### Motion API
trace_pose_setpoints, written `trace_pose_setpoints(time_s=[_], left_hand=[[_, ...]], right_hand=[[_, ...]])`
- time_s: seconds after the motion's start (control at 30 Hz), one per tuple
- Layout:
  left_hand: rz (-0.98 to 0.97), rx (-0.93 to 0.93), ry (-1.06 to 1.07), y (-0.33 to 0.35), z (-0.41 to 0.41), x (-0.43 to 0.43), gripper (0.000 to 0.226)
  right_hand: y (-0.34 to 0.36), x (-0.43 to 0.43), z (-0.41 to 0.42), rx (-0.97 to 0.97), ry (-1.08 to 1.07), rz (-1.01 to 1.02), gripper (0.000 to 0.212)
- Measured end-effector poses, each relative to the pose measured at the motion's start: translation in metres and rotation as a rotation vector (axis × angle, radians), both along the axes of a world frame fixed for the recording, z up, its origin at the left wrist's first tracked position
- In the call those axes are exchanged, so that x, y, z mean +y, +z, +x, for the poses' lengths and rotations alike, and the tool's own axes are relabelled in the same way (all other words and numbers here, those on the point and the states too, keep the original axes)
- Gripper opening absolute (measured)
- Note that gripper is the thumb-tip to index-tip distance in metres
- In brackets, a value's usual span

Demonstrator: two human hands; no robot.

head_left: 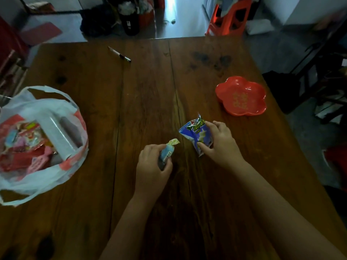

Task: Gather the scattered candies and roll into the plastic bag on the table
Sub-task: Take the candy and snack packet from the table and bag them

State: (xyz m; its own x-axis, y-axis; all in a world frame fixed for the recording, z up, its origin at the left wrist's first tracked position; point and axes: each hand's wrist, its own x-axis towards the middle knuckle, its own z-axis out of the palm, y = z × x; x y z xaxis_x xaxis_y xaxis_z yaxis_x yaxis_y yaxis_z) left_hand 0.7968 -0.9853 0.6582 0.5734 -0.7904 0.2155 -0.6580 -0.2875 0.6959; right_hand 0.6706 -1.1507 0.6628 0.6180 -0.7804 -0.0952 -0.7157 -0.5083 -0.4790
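A white plastic bag (62, 171) with red print lies open at the table's left edge. Inside it are several wrapped candies (24, 145) and a clear roll (58, 134). My left hand (152, 169) is closed around a pale blue wrapped candy (168, 153) with a yellowish twisted end, near the table's middle. Just to its right, my right hand (219, 143) grips a blue snack packet (195, 135) by its right side, low over the wood.
A red flower-shaped dish (257, 109) sits empty at the right of the wooden table (146, 87). A pen (119, 54) lies at the far left-centre. A red stool (229, 17) and dark bags stand on the floor beyond the far edge.
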Motion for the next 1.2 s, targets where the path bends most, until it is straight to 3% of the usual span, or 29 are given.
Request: trace_pose_setpoints(time_s=[0.3, 0.83, 1.2], left_hand=[[0.036, 0.025, 0.071, 0.000, -0.009, -0.001, 0.034], [0.085, 0.080, 0.237, 0.030, -0.069, 0.042, 0.032], [0.098, 0.065, 0.391, 0.042, -0.161, 0.129, 0.031]], right_hand=[[-0.012, -0.018, 0.010, 0.078, 0.083, 0.091, 0.077], [-0.005, 0.024, -0.055, -0.052, 0.091, 0.139, 0.071], [0.016, 0.096, -0.125, -0.094, 0.383, 0.056, 0.066]])
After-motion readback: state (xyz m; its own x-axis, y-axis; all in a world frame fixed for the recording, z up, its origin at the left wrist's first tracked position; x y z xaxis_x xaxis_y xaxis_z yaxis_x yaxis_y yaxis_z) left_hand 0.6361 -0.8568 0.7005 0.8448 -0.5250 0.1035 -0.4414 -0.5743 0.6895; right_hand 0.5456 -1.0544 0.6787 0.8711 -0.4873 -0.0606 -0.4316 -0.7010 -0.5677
